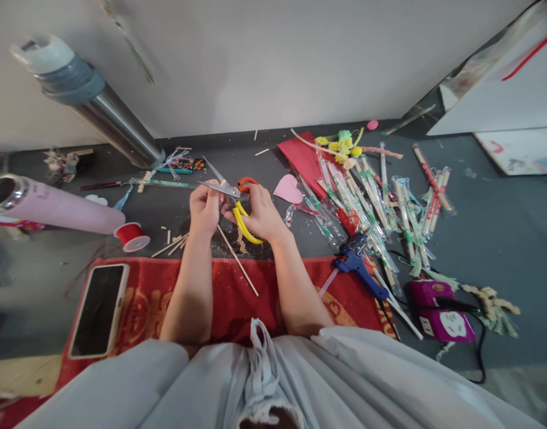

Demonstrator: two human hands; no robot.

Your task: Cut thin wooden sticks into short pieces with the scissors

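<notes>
In my right hand [265, 215] is a pair of scissors [229, 189] with one orange and one yellow handle loop. Its blades stand apart and point left, across the fingertips of my left hand [204, 208]. The left fingers are closed around the upper part of a thin wooden stick [238, 260], which slants down to the right over the red cloth [244, 310]. The stick's top end is hidden by the fingers. Just left of my left wrist lie several short cut stick pieces [177, 243], with small crumbs scattered on the grey table between my hands.
A red thread spool [131, 236], pink bottle [68, 205], steel flask [121, 122] and phone [99, 310] are on the left. To the right lie a pink paper heart [289, 189], several wrapped stick bundles [358, 196], a blue glue gun [360, 271] and a purple power block [443, 313] with cable.
</notes>
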